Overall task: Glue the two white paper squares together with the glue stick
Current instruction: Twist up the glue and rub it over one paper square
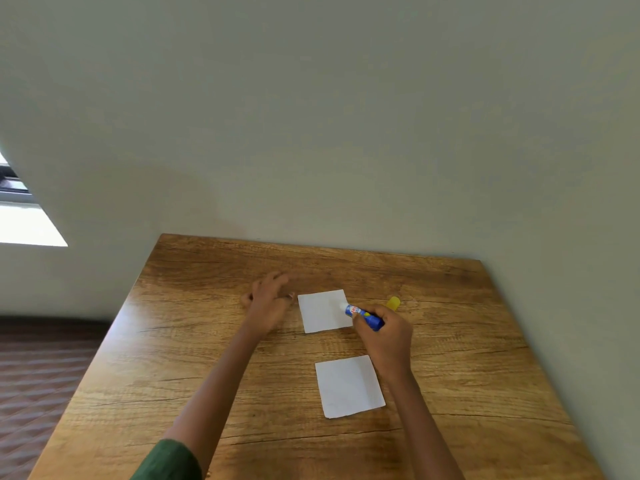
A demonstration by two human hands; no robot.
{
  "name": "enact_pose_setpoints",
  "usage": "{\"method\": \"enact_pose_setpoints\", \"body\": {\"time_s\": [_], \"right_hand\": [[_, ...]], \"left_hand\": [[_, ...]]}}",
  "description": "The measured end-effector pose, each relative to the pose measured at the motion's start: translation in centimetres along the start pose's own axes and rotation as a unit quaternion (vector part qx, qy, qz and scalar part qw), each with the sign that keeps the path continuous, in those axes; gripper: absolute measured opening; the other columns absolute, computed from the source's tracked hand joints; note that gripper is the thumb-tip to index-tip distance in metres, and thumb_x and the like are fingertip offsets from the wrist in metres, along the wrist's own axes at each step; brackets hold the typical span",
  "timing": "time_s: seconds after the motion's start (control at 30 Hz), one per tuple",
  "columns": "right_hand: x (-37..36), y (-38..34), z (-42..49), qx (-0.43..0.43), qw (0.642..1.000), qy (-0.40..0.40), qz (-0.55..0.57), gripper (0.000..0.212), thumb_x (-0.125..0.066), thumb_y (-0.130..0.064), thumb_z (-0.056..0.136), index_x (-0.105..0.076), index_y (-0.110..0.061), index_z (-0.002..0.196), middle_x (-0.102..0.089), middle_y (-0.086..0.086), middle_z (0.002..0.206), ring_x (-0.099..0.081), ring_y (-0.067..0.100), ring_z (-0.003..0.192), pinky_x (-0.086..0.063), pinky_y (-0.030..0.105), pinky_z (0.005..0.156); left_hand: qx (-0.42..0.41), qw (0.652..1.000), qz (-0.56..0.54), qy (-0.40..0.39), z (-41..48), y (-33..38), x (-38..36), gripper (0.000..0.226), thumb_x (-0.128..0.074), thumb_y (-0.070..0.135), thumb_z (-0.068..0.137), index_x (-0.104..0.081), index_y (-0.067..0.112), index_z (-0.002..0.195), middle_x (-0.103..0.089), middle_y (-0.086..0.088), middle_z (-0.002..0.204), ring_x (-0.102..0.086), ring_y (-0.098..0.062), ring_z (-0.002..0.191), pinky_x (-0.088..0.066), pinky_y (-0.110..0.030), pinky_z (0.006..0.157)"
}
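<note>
Right hand (382, 336) wrapped around the blue glue stick (364, 317), fingers closed on the barrel. Stick's long axis runs from the hand up and to the left, white tip meeting the right edge of the far paper square (323, 310); contact looks likely, but cannot confirm at this size. Left hand (268, 301) holds nothing, fingers loosely spread, on the wooden table (194, 341) just beside the far square's left edge, apparently touching its corner. Near paper square (349, 386) lies apart, closer to the person, untouched. Yellow cap (393, 302) sits on the table just beyond the right hand. Judgement: the next stroke runs leftward across the far square, toward the bracing left hand.
</note>
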State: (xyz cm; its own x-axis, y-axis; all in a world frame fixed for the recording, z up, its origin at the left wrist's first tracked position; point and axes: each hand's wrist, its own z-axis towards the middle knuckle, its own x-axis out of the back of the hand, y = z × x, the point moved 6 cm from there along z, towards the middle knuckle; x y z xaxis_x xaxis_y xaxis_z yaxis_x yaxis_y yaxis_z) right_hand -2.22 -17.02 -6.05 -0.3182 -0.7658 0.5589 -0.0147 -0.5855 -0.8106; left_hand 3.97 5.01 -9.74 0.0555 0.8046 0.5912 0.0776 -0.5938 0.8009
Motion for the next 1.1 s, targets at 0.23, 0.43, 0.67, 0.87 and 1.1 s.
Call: {"method": "enact_pose_setpoints", "body": {"time_s": [0.23, 0.43, 0.67, 0.87, 1.1], "right_hand": [[-5.6, -2.8, 2.0, 0.047, 0.992, -0.115, -0.012, 0.025, -0.066, -0.022, 0.083, -0.067, -0.012, 0.106, -0.065, 0.000, 0.088, -0.057, 0.006, 0.070, -0.042, 0.009, 0.055], [-7.1, -3.4, 3.0, 0.060, 0.986, -0.147, -0.050, 0.016, -0.067, -0.024, 0.081, -0.067, -0.011, 0.091, -0.057, -0.002, 0.074, -0.046, 0.005, 0.057, -0.030, 0.012, 0.050], [-7.3, -4.1, 3.4, 0.078, 0.980, -0.166, -0.078, 0.016, -0.067, -0.023, 0.081, -0.067, -0.010, 0.089, -0.051, -0.005, 0.071, -0.042, 0.003, 0.056, -0.025, 0.014, 0.051], [-6.9, -3.9, 2.8, 0.069, 0.978, -0.181, -0.076, 0.017, -0.069, -0.024, 0.080, -0.068, -0.009, 0.089, -0.058, 0.000, 0.076, -0.046, 0.005, 0.060, -0.032, 0.015, 0.052], [-5.9, -3.2, 1.7, 0.051, 0.978, -0.190, -0.069, 0.031, -0.072, -0.021, 0.077, -0.070, -0.012, 0.107, -0.068, 0.006, 0.101, -0.055, 0.005, 0.070, -0.043, 0.007, 0.060]], "left_hand": [[-0.028, 0.999, 0.030, -0.007, 2.4, 0.0, 0.0, 0.036, -0.055, 0.012, 0.087, -0.059, 0.035, 0.114, -0.057, 0.008, 0.129, -0.033, -0.022, 0.128, -0.022, -0.039, 0.103], [-0.052, 0.997, 0.060, 0.002, 2.5, -0.3, -0.2, 0.038, -0.056, 0.007, 0.084, -0.065, 0.034, 0.109, -0.053, 0.010, 0.132, -0.031, -0.020, 0.130, -0.020, -0.041, 0.104], [-0.059, 0.996, 0.069, 0.013, 2.3, 0.3, -0.2, 0.034, -0.053, 0.000, 0.084, -0.070, 0.021, 0.106, -0.051, 0.009, 0.135, -0.030, -0.020, 0.130, -0.008, -0.015, 0.073], [-0.064, 0.996, 0.059, -0.003, 2.7, -0.5, -0.6, 0.038, -0.054, 0.002, 0.082, -0.071, 0.032, 0.097, -0.052, 0.010, 0.135, -0.031, -0.019, 0.129, -0.020, -0.030, 0.098], [-0.060, 0.993, 0.099, -0.002, 2.6, -0.4, -0.6, 0.040, -0.051, 0.005, 0.085, -0.068, 0.038, 0.099, -0.047, 0.016, 0.138, -0.027, -0.017, 0.132, -0.018, -0.037, 0.096]]}}
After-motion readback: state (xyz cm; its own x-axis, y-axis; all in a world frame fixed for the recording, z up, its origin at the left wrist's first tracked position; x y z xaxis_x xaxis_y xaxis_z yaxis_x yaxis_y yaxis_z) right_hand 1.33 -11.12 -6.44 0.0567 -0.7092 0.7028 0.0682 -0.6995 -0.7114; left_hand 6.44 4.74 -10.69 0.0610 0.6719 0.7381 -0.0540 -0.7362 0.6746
